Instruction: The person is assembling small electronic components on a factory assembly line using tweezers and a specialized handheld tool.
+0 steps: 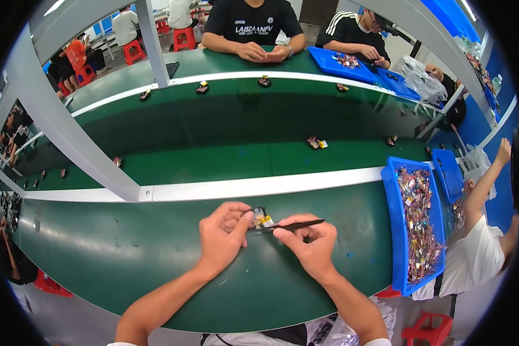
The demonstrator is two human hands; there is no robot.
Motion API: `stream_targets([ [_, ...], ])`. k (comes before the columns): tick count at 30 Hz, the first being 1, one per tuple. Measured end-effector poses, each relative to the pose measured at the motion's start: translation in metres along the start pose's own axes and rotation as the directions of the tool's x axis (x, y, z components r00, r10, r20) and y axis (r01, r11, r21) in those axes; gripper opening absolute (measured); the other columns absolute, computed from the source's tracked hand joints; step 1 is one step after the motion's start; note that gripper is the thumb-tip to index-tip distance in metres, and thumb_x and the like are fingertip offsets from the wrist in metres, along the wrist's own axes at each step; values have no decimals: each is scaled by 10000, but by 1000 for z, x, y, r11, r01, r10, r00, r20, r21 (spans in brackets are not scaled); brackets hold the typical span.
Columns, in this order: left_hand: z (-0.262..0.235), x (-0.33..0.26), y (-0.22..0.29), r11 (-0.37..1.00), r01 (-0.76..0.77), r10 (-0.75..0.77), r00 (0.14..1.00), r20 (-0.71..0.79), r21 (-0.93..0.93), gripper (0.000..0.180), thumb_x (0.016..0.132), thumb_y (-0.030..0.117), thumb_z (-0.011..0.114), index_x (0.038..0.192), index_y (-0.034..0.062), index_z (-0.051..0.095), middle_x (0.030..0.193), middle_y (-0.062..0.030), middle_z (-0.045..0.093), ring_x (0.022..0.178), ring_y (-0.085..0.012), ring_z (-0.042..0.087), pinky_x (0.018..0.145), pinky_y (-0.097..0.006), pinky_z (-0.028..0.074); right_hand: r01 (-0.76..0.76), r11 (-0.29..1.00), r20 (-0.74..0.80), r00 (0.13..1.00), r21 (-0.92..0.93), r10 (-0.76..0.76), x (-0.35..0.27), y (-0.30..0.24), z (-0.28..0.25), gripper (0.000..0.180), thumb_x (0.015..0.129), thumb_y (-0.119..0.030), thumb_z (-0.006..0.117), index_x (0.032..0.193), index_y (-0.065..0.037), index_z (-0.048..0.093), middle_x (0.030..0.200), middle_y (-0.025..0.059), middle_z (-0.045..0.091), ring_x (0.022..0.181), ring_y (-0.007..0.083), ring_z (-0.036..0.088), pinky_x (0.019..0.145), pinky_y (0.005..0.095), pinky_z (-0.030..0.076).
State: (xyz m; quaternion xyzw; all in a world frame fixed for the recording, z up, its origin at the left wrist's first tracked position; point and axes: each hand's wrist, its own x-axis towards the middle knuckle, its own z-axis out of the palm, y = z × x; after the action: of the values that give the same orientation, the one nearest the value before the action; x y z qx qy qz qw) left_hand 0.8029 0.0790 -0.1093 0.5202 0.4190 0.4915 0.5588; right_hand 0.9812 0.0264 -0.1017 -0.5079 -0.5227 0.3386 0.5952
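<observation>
My left hand (224,235) pinches a small flat silver part with yellow tape and a dark end (262,218) just above the green worktop (127,254). My right hand (308,242) grips black tweezers (291,226) that lie almost level, their tips pointing left and touching the small part. The two hands meet near the front middle of the worktop, just in front of a white rail (259,185).
A blue tray (393,230) full of small shiny parts stands to my right, with a person in white beyond it. A green conveyor belt (213,138) carries several small parts (315,142). Across it sit other people, with more blue trays (334,64). A grey post (57,124) slants at left.
</observation>
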Motion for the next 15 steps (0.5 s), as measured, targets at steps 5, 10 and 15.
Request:
stream_targets([
  [5, 2, -1, -6, 995, -63, 62, 998, 22, 71, 132, 935, 27, 673, 1023, -70, 661, 803, -115, 725, 615, -83, 651, 454, -224, 479, 57, 995, -26, 998, -86, -60, -1, 1, -1, 138, 800, -14, 821, 915, -1, 746, 583, -52, 572, 450, -24, 385, 441, 191, 244],
  [10, 3, -1, -2, 993, -69, 63, 996, 64, 98, 136, 951, 0, 635, 1059, -81, 617, 789, -103, 687, 537, -97, 614, 436, -217, 442, 53, 991, -23, 998, -126, -57, 0, 2, -2, 134, 801, -28, 823, 909, -9, 746, 568, -48, 559, 442, -26, 383, 433, 200, 244],
  [15, 5, 1, 0, 996, -7, 1, 997, 74, 89, 124, 960, 6, 617, 1058, -66, 597, 778, -98, 673, 531, -118, 626, 431, -219, 439, 35, 983, -36, 998, -180, -42, 2, 5, -3, 134, 787, -38, 833, 883, -4, 745, 567, -47, 564, 431, -14, 385, 429, 207, 248],
])
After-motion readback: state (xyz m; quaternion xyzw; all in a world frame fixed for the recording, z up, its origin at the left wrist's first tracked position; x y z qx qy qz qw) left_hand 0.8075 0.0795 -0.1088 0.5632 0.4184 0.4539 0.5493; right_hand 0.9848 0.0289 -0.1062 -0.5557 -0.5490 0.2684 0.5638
